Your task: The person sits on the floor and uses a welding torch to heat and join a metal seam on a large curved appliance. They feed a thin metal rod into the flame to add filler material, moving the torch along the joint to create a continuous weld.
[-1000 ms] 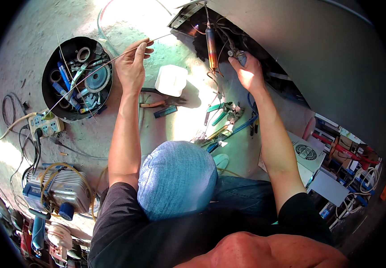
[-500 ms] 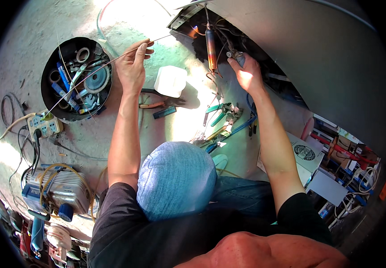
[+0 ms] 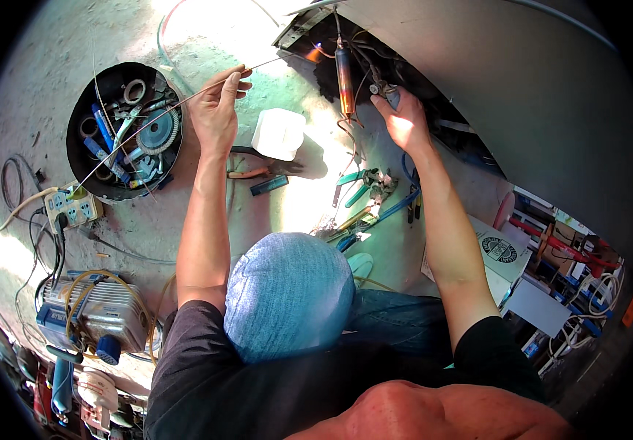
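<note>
Between the thumb and fingers of my left hand (image 3: 215, 110) is a long thin brazing rod (image 3: 269, 61). Its far end points into the dark opening under a large grey panel (image 3: 536, 95). My right hand (image 3: 406, 121) is wrapped round the handle of a gas torch (image 3: 385, 91), most of which is hidden by shadow and pipes. A small orange and bluish flame (image 3: 315, 53) burns at the opening, near the rod's far end. Beside it hangs a copper filter drier (image 3: 344, 81), upright, with thin copper tubing (image 3: 354, 150) curling below it.
A round black tub (image 3: 75, 158) of tools and tape rolls stands left. A white plastic container (image 3: 280, 133), pliers (image 3: 254, 174) and green-handled tools (image 3: 357, 187) lie on the floor. Farther left are a power strip (image 3: 82, 210) and a vacuum pump (image 3: 104, 312); a carton (image 3: 503, 253) sits right.
The flame shows larger and more orange, spreading left. My right hand and the torch have shifted very slightly; my left hand and the rod hold nearly the same place.
</note>
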{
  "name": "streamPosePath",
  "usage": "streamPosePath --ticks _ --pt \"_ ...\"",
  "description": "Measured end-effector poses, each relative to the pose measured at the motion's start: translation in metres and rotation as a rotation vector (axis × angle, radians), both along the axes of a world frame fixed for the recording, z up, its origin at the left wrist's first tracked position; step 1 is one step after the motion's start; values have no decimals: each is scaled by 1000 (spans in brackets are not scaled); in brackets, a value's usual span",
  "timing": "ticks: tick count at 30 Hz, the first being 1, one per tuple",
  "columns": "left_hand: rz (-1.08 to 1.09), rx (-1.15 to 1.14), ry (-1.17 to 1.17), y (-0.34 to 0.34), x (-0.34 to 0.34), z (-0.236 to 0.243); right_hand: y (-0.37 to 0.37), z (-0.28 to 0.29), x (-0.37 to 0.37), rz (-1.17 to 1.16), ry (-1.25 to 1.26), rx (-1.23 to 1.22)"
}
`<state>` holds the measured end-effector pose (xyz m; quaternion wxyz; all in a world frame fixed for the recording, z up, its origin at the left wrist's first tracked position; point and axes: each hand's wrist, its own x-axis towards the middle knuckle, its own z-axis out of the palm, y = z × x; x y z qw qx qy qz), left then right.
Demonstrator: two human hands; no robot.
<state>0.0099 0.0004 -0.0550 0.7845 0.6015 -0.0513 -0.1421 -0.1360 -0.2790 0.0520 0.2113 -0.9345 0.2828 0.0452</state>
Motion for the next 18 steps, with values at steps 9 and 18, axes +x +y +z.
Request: streamPosePath --ticks 9,18 --pt "-1 12 -2 0 0 1 0 3 0 -9 -7 36" --pt "-2 20 1 -1 0 1 -4 0 0 -23 21 1"
